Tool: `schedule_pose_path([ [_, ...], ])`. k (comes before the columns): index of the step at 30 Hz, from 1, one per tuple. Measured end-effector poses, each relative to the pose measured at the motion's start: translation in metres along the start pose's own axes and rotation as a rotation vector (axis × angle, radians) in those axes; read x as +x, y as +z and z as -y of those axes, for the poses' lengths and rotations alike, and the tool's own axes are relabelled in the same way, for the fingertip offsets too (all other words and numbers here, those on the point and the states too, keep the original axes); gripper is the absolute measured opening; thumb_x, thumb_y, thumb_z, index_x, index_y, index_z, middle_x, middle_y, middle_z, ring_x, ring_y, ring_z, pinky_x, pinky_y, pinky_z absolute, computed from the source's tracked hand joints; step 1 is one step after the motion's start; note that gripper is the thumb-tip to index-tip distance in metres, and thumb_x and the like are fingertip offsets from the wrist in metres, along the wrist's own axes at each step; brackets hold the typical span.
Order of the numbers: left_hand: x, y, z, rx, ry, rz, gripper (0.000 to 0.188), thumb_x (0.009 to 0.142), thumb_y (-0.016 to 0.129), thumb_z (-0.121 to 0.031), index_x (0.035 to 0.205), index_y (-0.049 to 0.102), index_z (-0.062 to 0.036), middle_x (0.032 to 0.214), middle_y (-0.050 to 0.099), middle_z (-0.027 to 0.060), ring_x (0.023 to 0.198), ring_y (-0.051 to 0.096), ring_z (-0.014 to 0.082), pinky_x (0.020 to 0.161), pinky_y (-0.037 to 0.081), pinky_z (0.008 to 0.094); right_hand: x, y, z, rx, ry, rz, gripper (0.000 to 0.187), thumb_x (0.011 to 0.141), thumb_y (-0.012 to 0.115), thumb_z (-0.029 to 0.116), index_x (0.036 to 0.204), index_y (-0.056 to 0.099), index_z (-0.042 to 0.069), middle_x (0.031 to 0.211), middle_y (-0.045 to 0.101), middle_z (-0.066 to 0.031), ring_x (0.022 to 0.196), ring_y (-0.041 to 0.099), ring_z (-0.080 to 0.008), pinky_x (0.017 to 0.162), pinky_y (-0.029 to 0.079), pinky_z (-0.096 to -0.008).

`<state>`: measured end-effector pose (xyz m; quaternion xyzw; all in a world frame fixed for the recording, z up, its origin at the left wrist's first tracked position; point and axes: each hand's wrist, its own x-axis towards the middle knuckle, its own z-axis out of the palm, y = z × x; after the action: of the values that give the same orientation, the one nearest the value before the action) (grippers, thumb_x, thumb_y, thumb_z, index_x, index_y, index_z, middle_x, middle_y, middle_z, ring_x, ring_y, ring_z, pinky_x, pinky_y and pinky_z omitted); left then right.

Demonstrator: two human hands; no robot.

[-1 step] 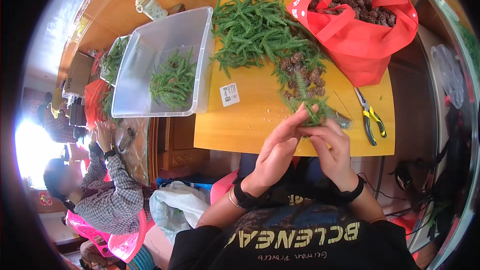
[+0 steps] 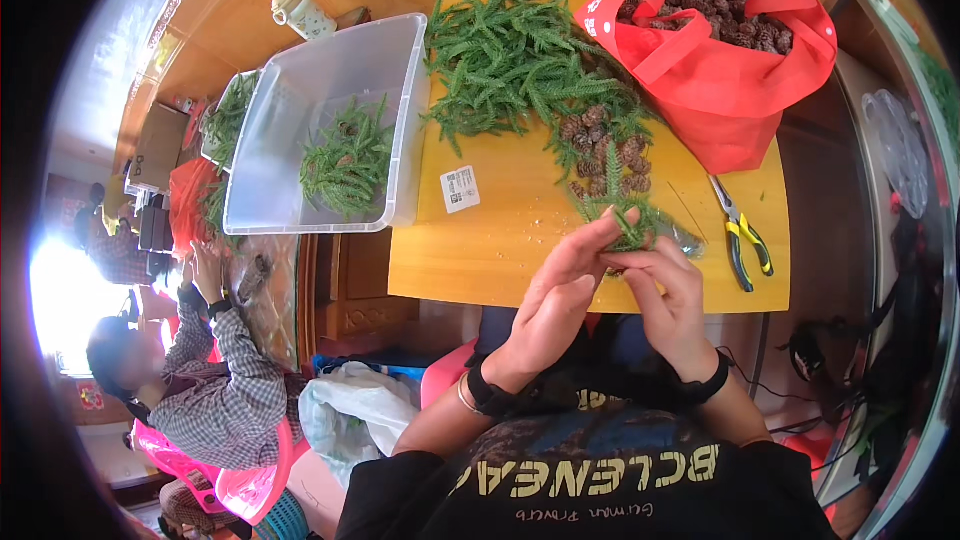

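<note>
Both my hands meet over the front part of the yellow board, closed about a green artificial pine sprig (image 2: 634, 225). My left hand (image 2: 562, 290) has its fingertips against the sprig's near left side. My right hand (image 2: 665, 292) pinches it from the right, thumb bent inward. The fingers partly hide the sprig's lower end. Just beyond it lies a small group of brown pine cones (image 2: 610, 155), partly covered by the sprig's tips. Farther off, a large heap of loose green sprigs (image 2: 510, 60) spreads over the board.
Pliers with yellow-black handles (image 2: 742, 240) lie right of my hands. A red bag of pine cones (image 2: 720, 90) stands far right. Left is a clear plastic bin (image 2: 270, 195) holding finished-looking greenery. A white label (image 2: 460, 189) lies on the yellow board (image 2: 450, 260). A co-worker (image 2: 225, 390) sits at left.
The sprig in my fingers has turned slightly, its upright tip shifting a little to the right. My hands have moved very slightly; the rest looks the same.
</note>
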<state>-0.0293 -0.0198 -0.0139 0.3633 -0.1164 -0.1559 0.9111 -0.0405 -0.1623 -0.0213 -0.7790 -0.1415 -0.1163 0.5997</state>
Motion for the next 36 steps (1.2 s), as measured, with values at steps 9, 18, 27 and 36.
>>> schedule_pose_path([
  [9, 0.023, -0.024, -0.040, 1.004, 0.094, 0.211, 0.078, 0.068, 0.062, -0.003, 0.137, 0.026, -0.0029, 0.128, 0.045, 0.0107, 0.123, 0.039, 0.0198, 0.104, 0.026, 0.0342, 0.008, -0.035, -0.003, 0.350, 0.105, 0.344, 0.018, 0.087, 0.052, 0.009, 0.080, 0.062, -0.004, 0.087, 0.062, -0.0119, 0.079, 0.058, -0.0195, 0.071, 0.044, -0.0267],
  [18, 0.023, -0.035, -0.027, 0.597, -0.227, 0.463, 0.079, 0.076, 0.067, -0.017, 0.140, 0.023, -0.0018, 0.125, 0.047, 0.0164, 0.115, 0.047, 0.0236, 0.101, 0.032, 0.0378, 0.011, -0.046, -0.002, 0.553, 0.222, 0.643, 0.016, 0.087, 0.052, 0.008, 0.078, 0.060, -0.002, 0.079, 0.063, -0.0091, 0.074, 0.060, -0.0182, 0.067, 0.046, -0.0284],
  [27, 0.021, -0.023, -0.020, 0.349, -0.448, 0.358, 0.065, 0.080, 0.065, -0.012, 0.136, 0.034, -0.0022, 0.106, 0.053, 0.0089, 0.098, 0.052, 0.0162, 0.087, 0.041, 0.0305, 0.018, -0.050, -0.009, 0.519, 0.047, 0.794, 0.015, 0.087, 0.052, 0.009, 0.081, 0.062, -0.001, 0.080, 0.064, -0.0081, 0.078, 0.062, -0.0199, 0.070, 0.046, -0.0294],
  [36, 0.024, -0.021, -0.033, 0.703, -0.422, 0.370, 0.047, 0.077, 0.063, -0.003, 0.122, 0.050, -0.0009, 0.084, 0.050, -0.0003, 0.079, 0.049, 0.0077, 0.070, 0.040, 0.0219, 0.025, -0.057, -0.008, 0.347, 0.085, 0.791, 0.015, 0.085, 0.056, 0.012, 0.080, 0.064, 0.000, 0.077, 0.063, -0.0069, 0.076, 0.061, -0.0198, 0.068, 0.046, -0.0292],
])
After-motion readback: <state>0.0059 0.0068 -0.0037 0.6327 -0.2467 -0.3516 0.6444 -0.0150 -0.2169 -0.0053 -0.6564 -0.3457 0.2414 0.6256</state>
